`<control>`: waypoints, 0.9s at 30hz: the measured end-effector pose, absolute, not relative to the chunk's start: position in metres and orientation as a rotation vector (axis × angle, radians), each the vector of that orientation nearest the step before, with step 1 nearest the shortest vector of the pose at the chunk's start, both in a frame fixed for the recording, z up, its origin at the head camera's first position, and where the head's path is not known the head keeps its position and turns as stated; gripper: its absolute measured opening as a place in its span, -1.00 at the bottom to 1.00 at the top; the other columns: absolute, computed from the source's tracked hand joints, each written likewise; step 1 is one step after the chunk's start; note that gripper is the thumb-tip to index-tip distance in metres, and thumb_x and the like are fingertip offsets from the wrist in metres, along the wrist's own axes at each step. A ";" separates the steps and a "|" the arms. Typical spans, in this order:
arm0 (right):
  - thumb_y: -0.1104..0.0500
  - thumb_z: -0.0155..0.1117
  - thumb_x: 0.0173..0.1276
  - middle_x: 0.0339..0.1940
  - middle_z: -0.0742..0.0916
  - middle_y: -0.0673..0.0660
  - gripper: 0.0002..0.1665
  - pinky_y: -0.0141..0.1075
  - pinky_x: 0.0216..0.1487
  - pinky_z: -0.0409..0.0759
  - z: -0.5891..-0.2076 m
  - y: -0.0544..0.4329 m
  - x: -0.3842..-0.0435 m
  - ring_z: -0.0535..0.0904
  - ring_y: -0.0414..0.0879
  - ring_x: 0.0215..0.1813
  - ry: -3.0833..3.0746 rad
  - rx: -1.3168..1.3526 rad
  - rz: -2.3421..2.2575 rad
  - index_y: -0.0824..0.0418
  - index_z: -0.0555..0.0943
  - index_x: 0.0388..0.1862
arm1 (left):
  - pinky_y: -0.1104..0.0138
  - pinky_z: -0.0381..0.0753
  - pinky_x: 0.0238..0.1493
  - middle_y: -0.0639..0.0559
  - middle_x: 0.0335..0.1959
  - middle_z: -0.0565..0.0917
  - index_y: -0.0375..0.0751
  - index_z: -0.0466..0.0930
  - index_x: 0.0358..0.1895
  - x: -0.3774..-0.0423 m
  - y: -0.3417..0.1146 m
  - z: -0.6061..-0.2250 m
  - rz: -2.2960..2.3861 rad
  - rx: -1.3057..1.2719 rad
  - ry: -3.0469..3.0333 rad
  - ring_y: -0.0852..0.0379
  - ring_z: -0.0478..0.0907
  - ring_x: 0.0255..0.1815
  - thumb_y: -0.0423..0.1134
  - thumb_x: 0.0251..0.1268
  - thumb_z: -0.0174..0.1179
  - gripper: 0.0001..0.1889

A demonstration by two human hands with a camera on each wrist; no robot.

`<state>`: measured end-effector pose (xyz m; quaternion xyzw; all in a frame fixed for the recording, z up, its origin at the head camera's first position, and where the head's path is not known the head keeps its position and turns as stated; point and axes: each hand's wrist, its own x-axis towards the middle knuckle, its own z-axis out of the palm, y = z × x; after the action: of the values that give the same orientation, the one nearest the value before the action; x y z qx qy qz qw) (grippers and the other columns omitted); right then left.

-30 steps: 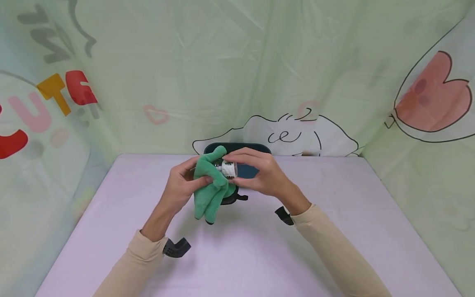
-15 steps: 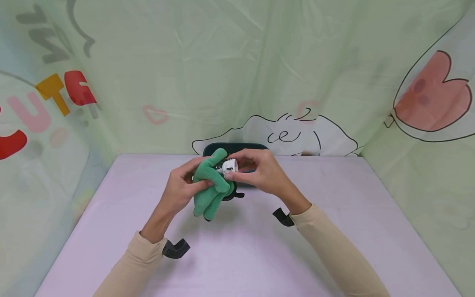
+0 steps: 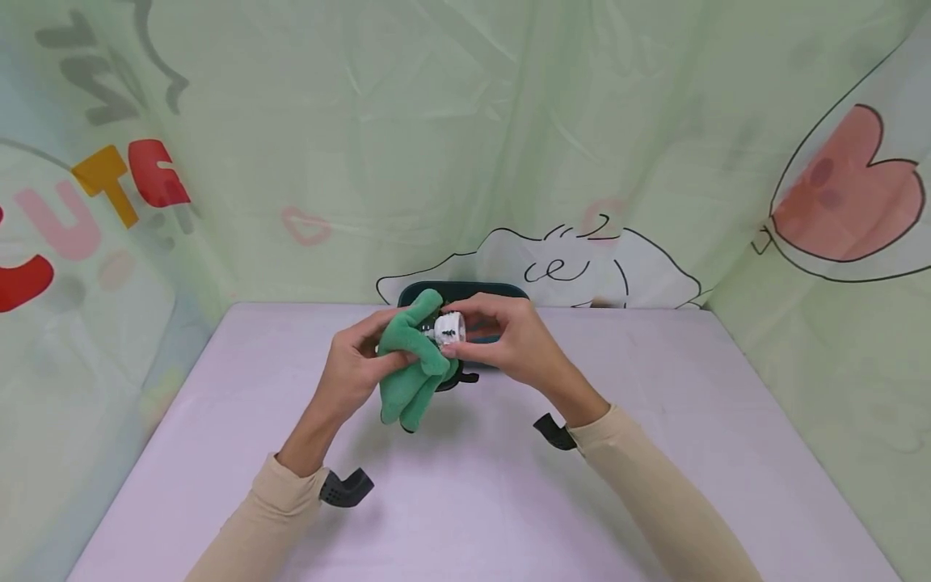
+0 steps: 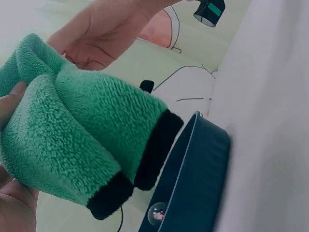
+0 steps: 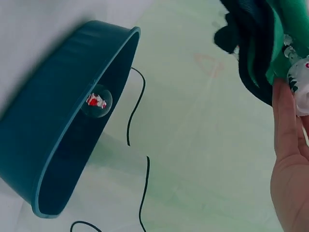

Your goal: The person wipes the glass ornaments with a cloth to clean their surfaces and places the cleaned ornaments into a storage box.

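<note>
A green fleecy plush toy (image 3: pixel 400 392) hangs over the table, its black-tipped legs (image 4: pixel 112 193) pointing down. My left hand (image 3: pixel 356 360) grips the toy from the left, thumb pressed across its front. On the right side, my right hand (image 3: pixel 512 335) pinches a small white cylinder with dark markings and a clear end (image 3: pixel 449 327) between thumb and fingers. Its inner end sits among the toy's green folds, where part of it is hidden. In the right wrist view the white piece (image 5: pixel 300 87) shows beside the fingertips, next to the toy's dark, curved edge (image 5: pixel 253 63).
A dark teal tub (image 5: pixel 53 101) stands behind the hands at the table's back edge. Inside it lies a clear ball (image 5: pixel 98 101) with a red and white figure. A printed curtain (image 3: pixel 465 145) rises behind the lilac table (image 3: pixel 465 501).
The right fingers have shifted their hold on the white cylinder, which has turned a little. The toy has lifted slightly. The left hand keeps its grip.
</note>
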<state>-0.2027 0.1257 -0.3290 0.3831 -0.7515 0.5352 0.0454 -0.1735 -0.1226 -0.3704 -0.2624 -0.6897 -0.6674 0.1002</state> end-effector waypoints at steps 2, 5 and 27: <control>0.26 0.62 0.13 -0.08 0.76 0.06 -0.48 -0.25 -0.05 0.75 -0.330 0.125 -0.203 0.73 -0.10 -0.08 -2.246 1.247 1.548 0.20 0.71 0.11 | 0.31 0.65 0.07 -0.01 0.08 0.71 -0.29 0.60 0.26 -0.174 -0.123 -0.370 -1.990 -0.747 -2.042 0.07 0.61 0.11 -0.53 0.19 0.40 -0.48; 0.29 0.64 0.10 -0.01 0.75 0.09 -0.44 -0.24 -0.01 0.74 -0.330 0.125 -0.205 0.70 -0.11 -0.04 -2.179 1.350 1.406 0.24 0.70 0.13 | 0.31 0.65 0.07 -0.03 0.09 0.70 -0.29 0.60 0.26 -0.173 -0.124 -0.369 -2.009 -0.715 -2.051 0.07 0.62 0.10 -0.53 0.18 0.40 -0.48; 0.44 0.54 0.11 0.12 0.65 0.20 -0.31 -0.30 0.13 0.63 -0.326 0.122 -0.210 0.62 0.01 0.12 -2.053 1.446 1.133 0.36 0.59 0.27 | 0.31 0.68 -0.02 -0.07 0.21 0.64 -0.17 0.58 0.31 -0.174 -0.125 -0.371 -1.958 -0.629 -2.177 -0.01 0.59 0.13 -0.41 0.25 0.41 -0.46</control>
<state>-0.2096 0.1224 -0.3261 0.5152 -0.7313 0.4037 0.1919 -0.1742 -0.1250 -0.3714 -0.2094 -0.7249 -0.6522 0.0733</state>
